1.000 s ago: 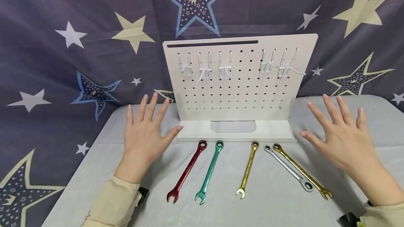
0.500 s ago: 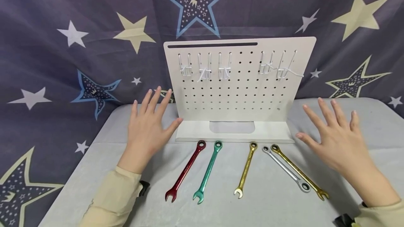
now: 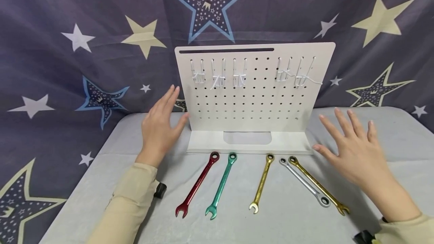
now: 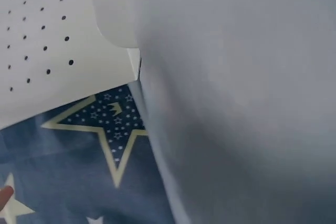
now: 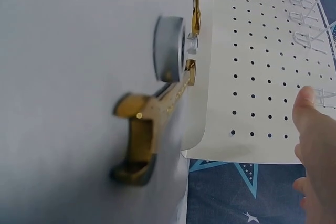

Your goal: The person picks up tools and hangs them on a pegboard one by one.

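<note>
My left hand [image 3: 160, 125] is held with straight fingers beside the left edge of a white pegboard [image 3: 249, 104], holding nothing. To the right of the board, my right hand [image 3: 356, 151] spreads its fingers and is also without anything in it. A row of wrenches lies on the table in front of the board: a red wrench [image 3: 196, 185], a green wrench [image 3: 221, 186], a gold wrench [image 3: 262, 184], a silver wrench [image 3: 305, 182] and a second gold wrench [image 3: 319, 185]. The last two lie side by side at a slant, nearest my right hand.
Several white wire hooks [image 3: 218, 76] hang along the upper part of the board, which stands on a white base [image 3: 207, 142]. Grey cloth covers the table [image 3: 285, 229]. Behind it hangs a dark curtain [image 3: 271, 14] with stars.
My left hand has moved up and to the right, turning closer to the board's left edge. The right hand has shifted slightly left and down in view. The wrenches stay where they were.
</note>
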Available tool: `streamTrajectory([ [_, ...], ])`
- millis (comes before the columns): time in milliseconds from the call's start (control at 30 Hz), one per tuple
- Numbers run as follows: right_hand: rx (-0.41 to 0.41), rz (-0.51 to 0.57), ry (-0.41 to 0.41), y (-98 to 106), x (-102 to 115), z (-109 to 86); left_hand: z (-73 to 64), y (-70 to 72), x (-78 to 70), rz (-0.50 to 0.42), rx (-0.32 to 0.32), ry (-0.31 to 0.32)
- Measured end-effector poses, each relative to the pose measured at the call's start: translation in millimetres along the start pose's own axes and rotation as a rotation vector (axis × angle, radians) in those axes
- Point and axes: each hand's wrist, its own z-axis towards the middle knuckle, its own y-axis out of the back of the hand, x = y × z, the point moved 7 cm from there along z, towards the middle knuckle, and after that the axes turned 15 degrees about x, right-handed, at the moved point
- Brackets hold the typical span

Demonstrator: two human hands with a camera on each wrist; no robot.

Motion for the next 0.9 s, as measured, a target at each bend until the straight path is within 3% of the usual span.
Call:
streamTrajectory([
  [67, -0.005, 0.001, 0.002, 1, 1, 0.2, 2.8, -1.9, 5.2, -0.046, -0.036, 0.000],
  [167, -0.012, 0.005, 0.008, 1, 2, 0.5, 8.6, -6.0, 13.7, -0.126, -0.029, 0.047],
  [467, -0.018, 0.022, 0.026, 0, 4, 1.1, 22.6, -24.6, 23.0, -0.369, 0.116, 0.215],
  [667, -0.026, 0.030, 0.033, -1, 5, 0.9, 29.4, -32.7, 20.6, -0.493, 0.130, 0.244],
  [767, -0.036, 0.030, 0.037, 1, 6, -0.2, 32.9, -37.9, 20.7, -0.602, 0.127, 0.238],
  [900, -0.070, 0.041, 0.065, 6, 10, -1.5, 33.1, -50.2, 23.5, -0.734, 0.178, 0.282],
])
